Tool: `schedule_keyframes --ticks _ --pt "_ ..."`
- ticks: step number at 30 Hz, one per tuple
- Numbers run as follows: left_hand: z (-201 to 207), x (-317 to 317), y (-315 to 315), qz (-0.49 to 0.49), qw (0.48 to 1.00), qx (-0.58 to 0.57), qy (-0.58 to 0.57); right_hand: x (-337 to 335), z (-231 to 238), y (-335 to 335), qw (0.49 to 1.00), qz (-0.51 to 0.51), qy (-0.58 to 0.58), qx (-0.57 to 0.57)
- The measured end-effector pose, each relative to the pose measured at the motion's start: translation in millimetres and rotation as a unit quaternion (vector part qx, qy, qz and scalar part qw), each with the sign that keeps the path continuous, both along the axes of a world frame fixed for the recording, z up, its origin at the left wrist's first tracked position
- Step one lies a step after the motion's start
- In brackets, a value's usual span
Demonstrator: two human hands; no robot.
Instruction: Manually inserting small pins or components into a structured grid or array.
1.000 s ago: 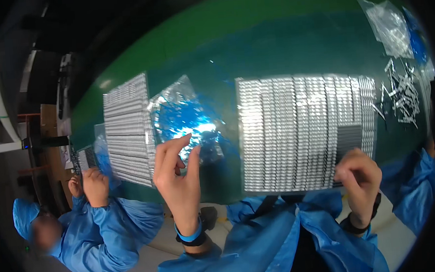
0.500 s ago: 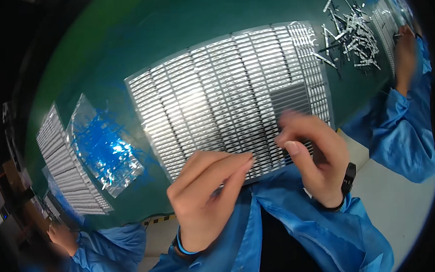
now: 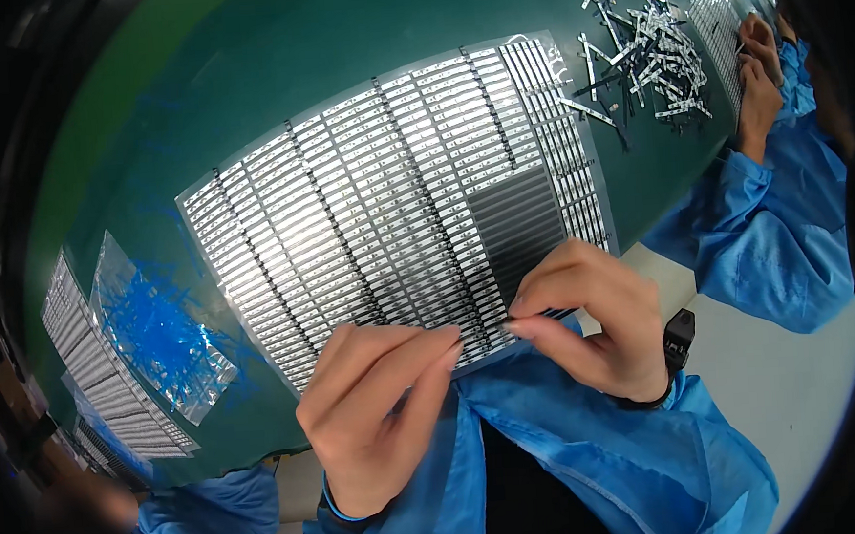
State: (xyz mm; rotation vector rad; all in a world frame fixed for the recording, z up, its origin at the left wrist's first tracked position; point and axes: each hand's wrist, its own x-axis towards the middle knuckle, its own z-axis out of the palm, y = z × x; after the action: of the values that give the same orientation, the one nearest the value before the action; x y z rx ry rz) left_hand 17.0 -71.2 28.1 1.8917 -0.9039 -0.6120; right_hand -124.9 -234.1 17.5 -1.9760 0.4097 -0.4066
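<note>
- The near edge of the panel of silver strips [image 3: 384, 201] is covered by both hands; fisheye bending warps the green table [image 3: 239, 73].
- The fine detail on each strip is too small to make out.
- The left hand [image 3: 373, 417] has its fingers extended and pressed together, tips resting on the panel's near edge.
- The right hand [image 3: 592, 321] pinches one thin strip between thumb and forefinger at the panel's dark, emptied patch [image 3: 517, 217].
- Loose strips [image 3: 649, 43] lie piled at the far right, near a co-worker's hands [image 3: 758, 61].
- A foil bag with blue contents [image 3: 157, 323] lies left, beside another panel [image 3: 96, 370].
</note>
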Motion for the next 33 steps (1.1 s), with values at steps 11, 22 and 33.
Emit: schedule_keyframes --ticks 11,22,33 --pt "-13.6 -18.0 -33.3 -0.05 0.987 0.042 -0.15 10.8 5.3 -68.9 0.94 -0.089 0.18 0.277" --pt "-38.9 -1.1 -38.8 -0.13 0.958 0.104 -0.235 32.0 -2.3 -94.6 0.911 -0.035 0.257 0.319" --pt "-42.4 -0.9 -38.8 -0.128 0.952 0.105 -0.258 37.7 -3.2 -93.0 0.907 -0.043 0.283 0.308"
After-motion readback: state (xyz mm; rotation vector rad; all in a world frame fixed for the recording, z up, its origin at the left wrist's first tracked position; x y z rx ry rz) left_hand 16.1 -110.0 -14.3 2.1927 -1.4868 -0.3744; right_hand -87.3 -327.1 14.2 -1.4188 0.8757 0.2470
